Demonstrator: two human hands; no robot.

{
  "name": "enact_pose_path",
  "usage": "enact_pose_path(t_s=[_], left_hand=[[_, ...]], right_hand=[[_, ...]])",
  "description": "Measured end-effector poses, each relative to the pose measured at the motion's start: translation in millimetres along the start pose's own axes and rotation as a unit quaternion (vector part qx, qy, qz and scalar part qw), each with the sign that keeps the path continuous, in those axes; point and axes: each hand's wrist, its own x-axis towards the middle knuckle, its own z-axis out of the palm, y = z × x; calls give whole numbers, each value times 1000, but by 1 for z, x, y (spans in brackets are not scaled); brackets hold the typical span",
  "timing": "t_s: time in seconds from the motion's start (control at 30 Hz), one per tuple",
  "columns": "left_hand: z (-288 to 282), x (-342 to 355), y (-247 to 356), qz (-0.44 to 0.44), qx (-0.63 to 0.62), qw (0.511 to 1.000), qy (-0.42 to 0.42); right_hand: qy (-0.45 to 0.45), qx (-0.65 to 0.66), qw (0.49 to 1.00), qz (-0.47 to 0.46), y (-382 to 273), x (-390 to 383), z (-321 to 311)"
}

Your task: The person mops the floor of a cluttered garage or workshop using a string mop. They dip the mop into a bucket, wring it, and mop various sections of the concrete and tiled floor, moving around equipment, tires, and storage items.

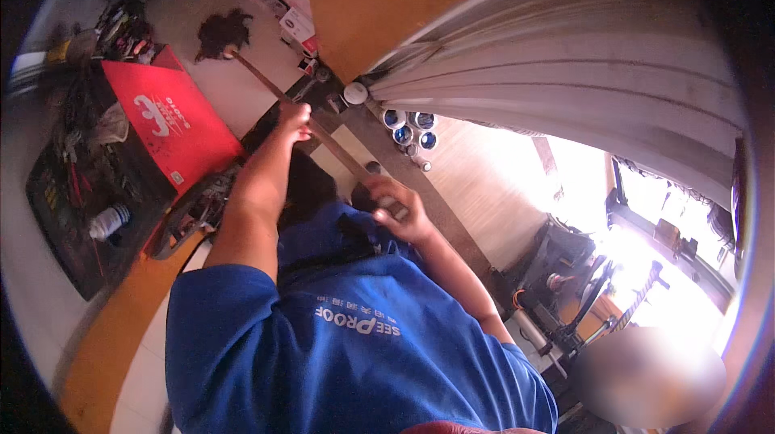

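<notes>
A mop with a long wooden handle (pixel 262 79) stretches from my body toward the far left. Its dark, stringy head (pixel 224 33) is spread on the pale floor. My left hand (pixel 295 121) is closed round the middle of the handle. Nearer to me, my right hand (pixel 401 208) curls round the handle's upper end, close to my blue shirt (pixel 355 297).
On the left stands an open red-lidded toolbox (pixel 173 123) with tools and a white bottle inside. Several blue-and-white cans (pixel 404 135) stand by a white curtain (pixel 581 71). Small boxes (pixel 297 26) line the far wall. Equipment (pixel 581 289) crowds the right side, near a blurred person.
</notes>
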Motion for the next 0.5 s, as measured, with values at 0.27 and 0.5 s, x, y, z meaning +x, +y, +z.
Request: enact_pose_path(t_s=[0.27,0.5], left_hand=[[176,-102,-99,-99,18,974,-204],[261,-161,-138,-177,-147,943,-242]], right_hand=[[166,-36,964,204,-126,-173,-152],[139,-89,980,115,-200,-186,-192]])
